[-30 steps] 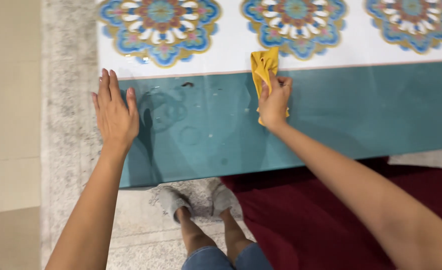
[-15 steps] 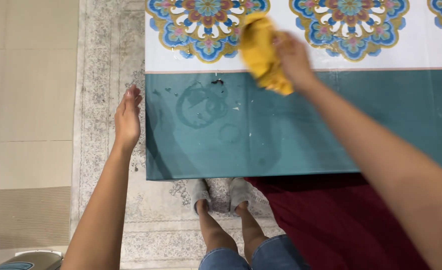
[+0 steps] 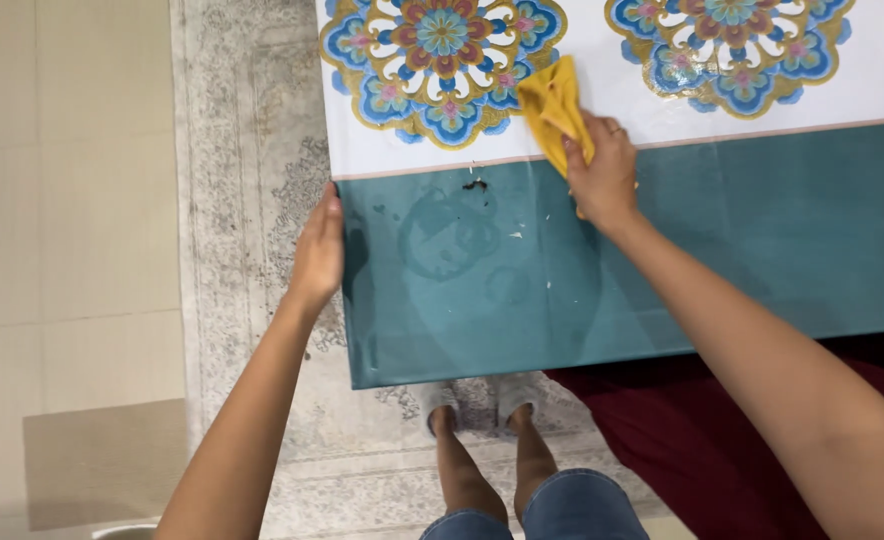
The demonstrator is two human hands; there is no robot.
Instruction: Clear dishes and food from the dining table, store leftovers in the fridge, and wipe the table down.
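Observation:
My right hand [image 3: 602,175] grips a yellow cloth [image 3: 554,105] and presses it on the table [image 3: 762,230], at the line where the white patterned part meets the teal band. My left hand [image 3: 320,250] rests against the table's left edge with its fingers straight and holds nothing. Between my hands the teal band carries wet ring marks [image 3: 452,240], pale crumbs and a small dark speck [image 3: 476,184].
The table covering has blue and gold flower medallions [image 3: 442,60] on white. A grey patterned rug [image 3: 242,200] lies under the table, with beige floor tiles [image 3: 62,200] to the left. A dark red seat [image 3: 692,430] stands at the lower right. My feet [image 3: 482,400] show below the table edge.
My right hand brought the yellow cloth back down onto the table after lifting it. My left hand left the table top, hung off its side, then came against the left edge. The view shifted left.

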